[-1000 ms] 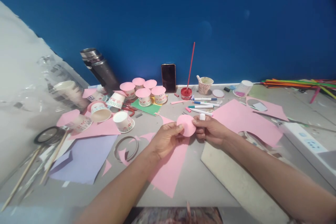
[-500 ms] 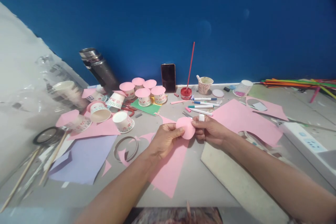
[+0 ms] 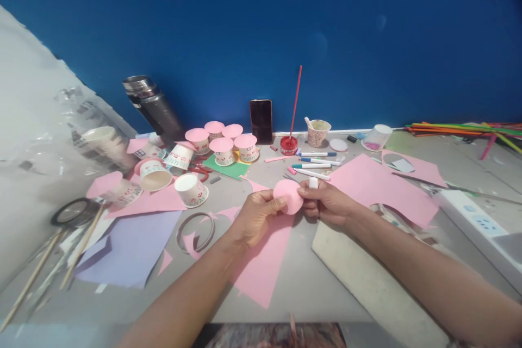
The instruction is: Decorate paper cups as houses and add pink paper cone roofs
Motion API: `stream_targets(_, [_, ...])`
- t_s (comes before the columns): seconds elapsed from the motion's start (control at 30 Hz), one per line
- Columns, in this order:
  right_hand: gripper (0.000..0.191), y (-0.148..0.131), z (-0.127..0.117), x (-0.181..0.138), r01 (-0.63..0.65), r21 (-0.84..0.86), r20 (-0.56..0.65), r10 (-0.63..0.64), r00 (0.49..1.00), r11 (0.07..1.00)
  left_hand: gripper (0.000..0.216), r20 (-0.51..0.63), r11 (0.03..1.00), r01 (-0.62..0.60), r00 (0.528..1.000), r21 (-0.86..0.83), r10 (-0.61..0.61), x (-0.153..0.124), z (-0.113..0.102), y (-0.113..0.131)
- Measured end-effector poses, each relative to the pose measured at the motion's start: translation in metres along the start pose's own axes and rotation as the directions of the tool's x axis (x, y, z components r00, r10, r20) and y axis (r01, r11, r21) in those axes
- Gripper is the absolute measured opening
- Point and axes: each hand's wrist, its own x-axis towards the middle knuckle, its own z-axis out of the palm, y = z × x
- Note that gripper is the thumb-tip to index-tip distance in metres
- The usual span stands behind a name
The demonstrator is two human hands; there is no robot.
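Observation:
Between my two hands is a small pink paper circle (image 3: 289, 197), held up above the table. My left hand (image 3: 258, 215) pinches its left edge, thumb on top. My right hand (image 3: 328, 204) is closed, its thumb and fingertip touching the circle's right edge. A small white cylinder (image 3: 313, 182) sticks up from the right fist; the rest of it is hidden by the fingers. Under the hands lies a pink paper sheet (image 3: 265, 272). A ring of tape (image 3: 196, 234) and pink scraps are left of my left forearm.
Paper cups with pink disc tops (image 3: 222, 151) stand at the back left, near a dark flask (image 3: 153, 106). A phone (image 3: 261, 121) leans on the blue wall. Markers (image 3: 316, 166) lie beyond my hands. A power strip (image 3: 481, 223) sits at right, lavender paper (image 3: 126, 250) at left.
The pink circle has shifted very slightly and tilted a little more face-on. Both hands keep nearly the same place and grip.

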Motion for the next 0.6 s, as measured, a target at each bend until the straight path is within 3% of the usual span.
stream_targets(0.17, [0.055,-0.001,0.000,0.000,0.003,-0.014,0.004,-0.003,1.000,1.000,0.040,-0.074,0.984,0.055,0.995,-0.167,-0.068,0.002,-0.001,0.004])
stream_targets(0.43, [0.041,-0.001,0.001,-0.001,0.041,-0.091,-0.010,-0.042,0.999,0.995,0.041,-0.017,0.999,-0.001,1.000,-0.036,0.000,0.001,-0.004,0.001])
stream_targets(0.53, [0.030,-0.003,0.001,-0.003,0.138,-0.296,-0.081,-0.169,0.982,0.945,0.036,-0.083,0.994,0.010,0.996,-0.107,-0.019,0.004,-0.007,0.002])
stream_targets(0.6, [0.027,-0.010,-0.004,-0.003,0.178,-0.538,-0.164,-0.310,0.936,0.824,0.028,-0.138,0.985,0.011,0.990,-0.172,-0.035,0.005,-0.008,0.004])
